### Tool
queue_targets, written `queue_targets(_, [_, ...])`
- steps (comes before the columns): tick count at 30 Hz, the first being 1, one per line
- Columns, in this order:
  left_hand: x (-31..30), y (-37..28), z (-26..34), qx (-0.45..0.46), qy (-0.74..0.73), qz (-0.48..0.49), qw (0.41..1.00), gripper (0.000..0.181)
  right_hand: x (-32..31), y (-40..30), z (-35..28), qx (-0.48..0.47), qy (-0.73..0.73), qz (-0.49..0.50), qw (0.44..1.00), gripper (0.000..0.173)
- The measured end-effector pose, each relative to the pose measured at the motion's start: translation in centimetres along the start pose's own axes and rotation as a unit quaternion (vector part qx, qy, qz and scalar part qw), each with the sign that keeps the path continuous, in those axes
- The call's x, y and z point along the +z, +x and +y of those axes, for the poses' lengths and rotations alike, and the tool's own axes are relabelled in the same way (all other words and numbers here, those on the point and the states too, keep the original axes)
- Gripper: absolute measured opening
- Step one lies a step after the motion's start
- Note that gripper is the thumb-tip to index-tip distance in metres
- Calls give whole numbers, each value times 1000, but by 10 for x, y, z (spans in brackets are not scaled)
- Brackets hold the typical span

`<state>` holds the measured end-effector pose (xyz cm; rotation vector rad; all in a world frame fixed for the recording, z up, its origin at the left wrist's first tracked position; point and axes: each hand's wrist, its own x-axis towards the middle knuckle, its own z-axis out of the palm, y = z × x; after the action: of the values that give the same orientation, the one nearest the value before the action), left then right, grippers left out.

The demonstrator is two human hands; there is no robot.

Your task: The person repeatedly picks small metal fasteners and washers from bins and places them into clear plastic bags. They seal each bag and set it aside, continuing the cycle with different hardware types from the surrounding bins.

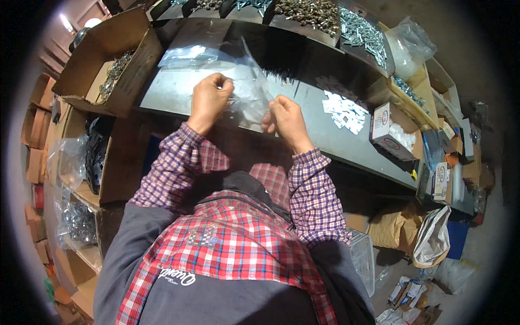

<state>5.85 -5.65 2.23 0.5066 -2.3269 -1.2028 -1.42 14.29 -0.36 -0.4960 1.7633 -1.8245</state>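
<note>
A clear plastic bag is stretched between my two hands above the front part of the grey worktop. My left hand pinches its left side between thumb and fingers. On the bag's right edge, my right hand has its fingers closed. Glare and creases keep me from telling whether anything is inside. Behind my left hand lies a pile of flat clear plastic bags. Small dark pieces lie in a heap just beyond the bag. Farther right, small white printed packets are spread on the worktop.
Sloped bins of silver screws and brassy hardware line the back. At left stands a cardboard box with metal parts. A small carton of white pieces sits at right. Black parts fill a shelf box at lower left.
</note>
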Motion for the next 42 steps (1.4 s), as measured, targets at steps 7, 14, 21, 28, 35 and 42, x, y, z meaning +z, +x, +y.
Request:
queue_targets(7, [5, -24, 40, 184, 209, -157, 948, 15, 0, -35, -15, 47, -92, 22, 994, 24])
queue_targets(14, [23, -25, 37, 169, 159, -103, 967, 15, -80, -94, -18, -78, -393, 150, 904, 20])
queue_targets(21, [68, -38, 47, 191, 96, -120, 969, 20, -175, -81, -1, -140, -670, 246, 686, 20])
queue_targets(28, [88, -41, 60, 193, 121, -162, 960, 21, -165, -76, -15, -245, -602, 328, 685, 14])
queue_targets(35, [108, -38, 52, 222, 16, -114, 968, 19, -81, -71, -21, -394, -447, 133, 792, 30])
queue_targets(42, [99, -33, 58, 124, -87, -58, 987, 15, -80, -82, -31, -310, -578, 125, 745, 39])
